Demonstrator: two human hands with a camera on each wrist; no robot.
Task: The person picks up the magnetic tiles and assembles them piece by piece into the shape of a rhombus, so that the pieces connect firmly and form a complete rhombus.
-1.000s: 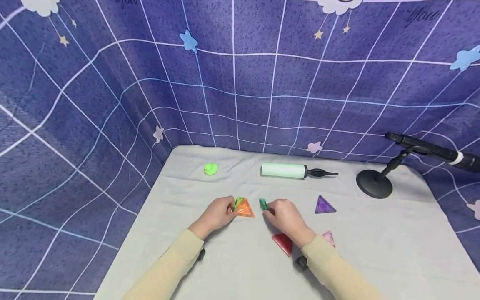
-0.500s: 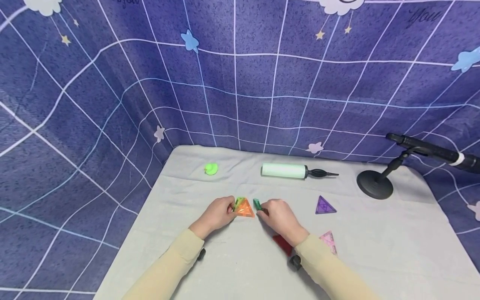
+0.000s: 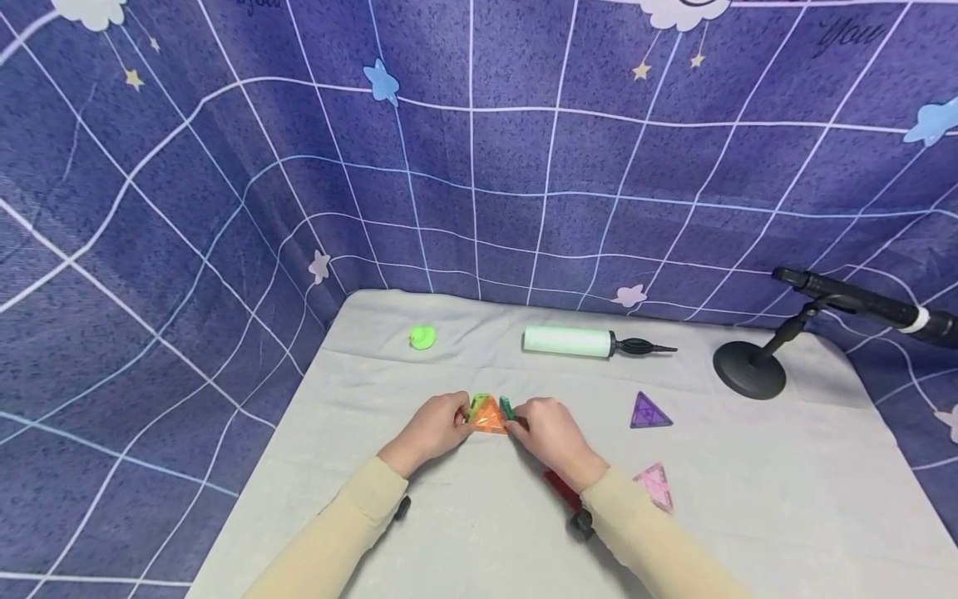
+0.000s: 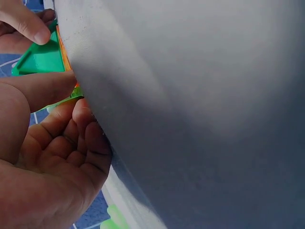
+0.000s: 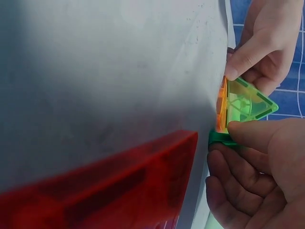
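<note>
My left hand (image 3: 434,426) pinches a lime green triangular magnetic tile (image 3: 477,404) that stands tilted up at the left side of an orange triangular tile (image 3: 490,418). The orange one lies on the cloth between both hands. With thumb and fingers my right hand (image 3: 552,428) pinches a dark green tile (image 3: 506,407), upright at the orange tile's right edge. In the right wrist view the lime tile's face (image 5: 250,101) rises beside the orange, and the dark green tile (image 5: 221,138) is mostly hidden by my thumb. The left wrist view shows its broad face (image 4: 45,59).
A red tile (image 3: 560,489) lies under my right wrist, partly covered. Pink (image 3: 659,489) and purple (image 3: 649,411) triangular tiles lie to the right. Farther back are a small green duck (image 3: 422,337), a pale green hand pump (image 3: 569,341) and a black stand (image 3: 751,368).
My right hand has moved left with the dark green tile, bringing it from a gap away up to the orange tile's edge. My left hand has stayed in place.
</note>
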